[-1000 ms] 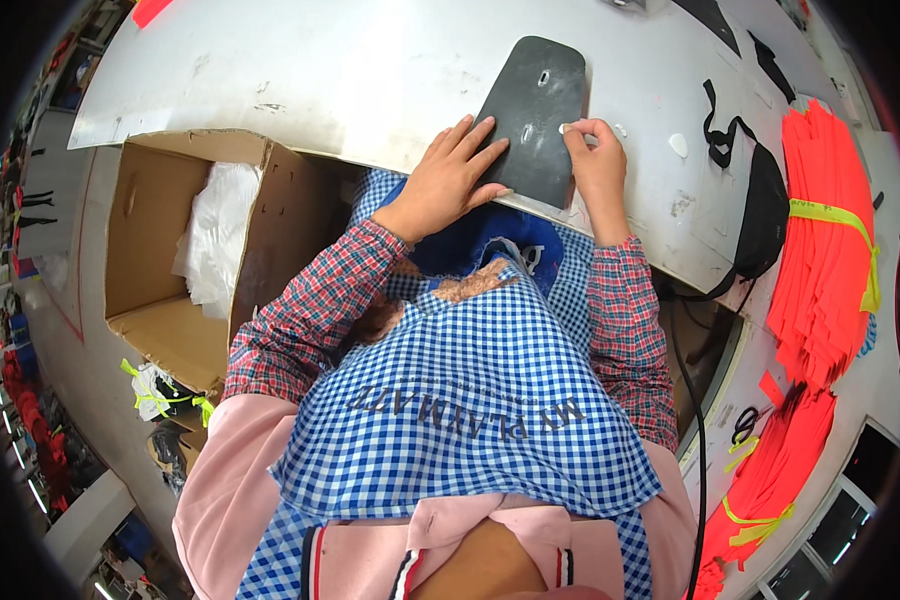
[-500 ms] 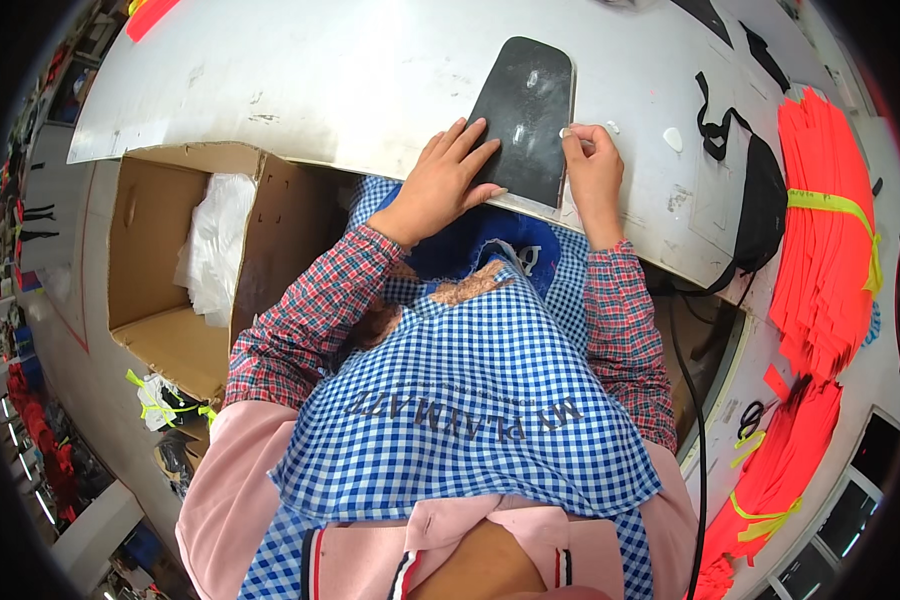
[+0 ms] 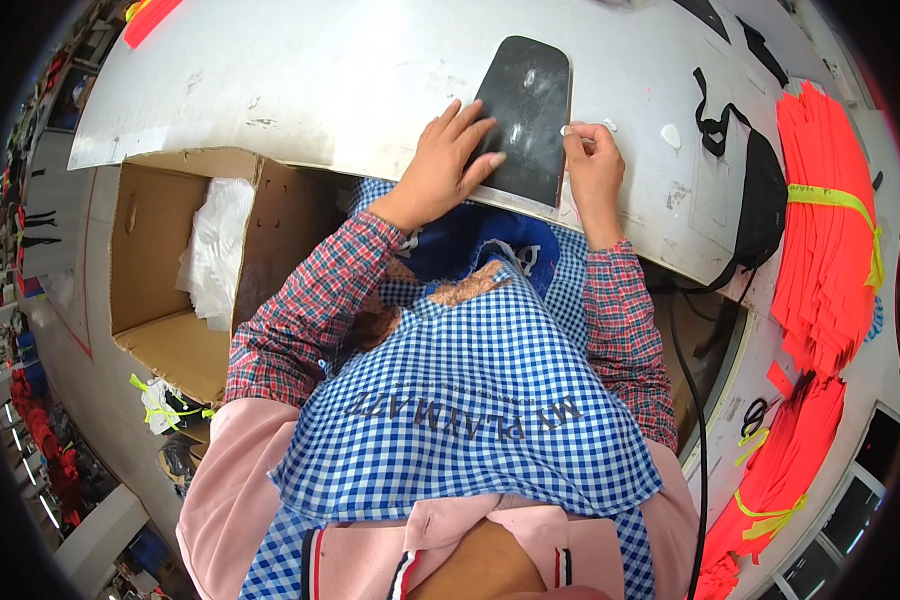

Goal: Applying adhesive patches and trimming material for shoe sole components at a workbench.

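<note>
Left hand (image 3: pixel 448 165): open, fingers spread, palm down. Fingertips press on the lower left part of a flat black panel with a rounded top edge (image 3: pixel 525 110), which lies on the grey-white worktable (image 3: pixel 300 80). The panel extends away from the hand, up the table; two small pale spots show on its surface just beyond the fingertips.

Right hand (image 3: pixel 592 165): at the panel's right edge, fingers curled, pinching a small white piece (image 3: pixel 568 130) between thumb and forefinger, right against the panel edge. What the piece is cannot be told.

Just right of the right hand: two small white scraps (image 3: pixel 670 136) on the table. Further right: a black bag with a strap (image 3: pixel 760 190), then a stack of bright orange sheets banded with yellow tape (image 3: pixel 820 230).

Left of and below the left hand: an open brown cardboard box (image 3: pixel 170 260) holding white plastic bags (image 3: pixel 215 255), beneath the table edge.
</note>
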Demonstrator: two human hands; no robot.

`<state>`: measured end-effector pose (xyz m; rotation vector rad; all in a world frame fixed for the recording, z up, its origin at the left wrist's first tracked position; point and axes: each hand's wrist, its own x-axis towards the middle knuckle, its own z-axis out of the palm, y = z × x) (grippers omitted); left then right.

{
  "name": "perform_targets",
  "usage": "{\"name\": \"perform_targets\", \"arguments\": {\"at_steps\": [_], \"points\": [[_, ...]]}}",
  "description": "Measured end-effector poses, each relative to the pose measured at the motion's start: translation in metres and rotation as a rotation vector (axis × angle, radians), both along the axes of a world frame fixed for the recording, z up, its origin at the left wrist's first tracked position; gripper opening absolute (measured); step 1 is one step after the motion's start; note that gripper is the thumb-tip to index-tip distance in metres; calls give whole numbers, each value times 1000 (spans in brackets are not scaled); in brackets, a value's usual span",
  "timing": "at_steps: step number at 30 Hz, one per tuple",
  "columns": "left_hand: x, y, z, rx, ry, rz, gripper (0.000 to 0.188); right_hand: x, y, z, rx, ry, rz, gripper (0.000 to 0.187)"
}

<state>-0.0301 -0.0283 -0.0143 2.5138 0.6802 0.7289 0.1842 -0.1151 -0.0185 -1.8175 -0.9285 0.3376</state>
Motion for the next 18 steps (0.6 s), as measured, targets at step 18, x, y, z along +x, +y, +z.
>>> {"name": "perform_targets", "arguments": {"at_steps": [18], "points": [[38, 31, -13, 108, 107, 21, 45, -20, 22, 32, -316, 81, 239, 21]]}}
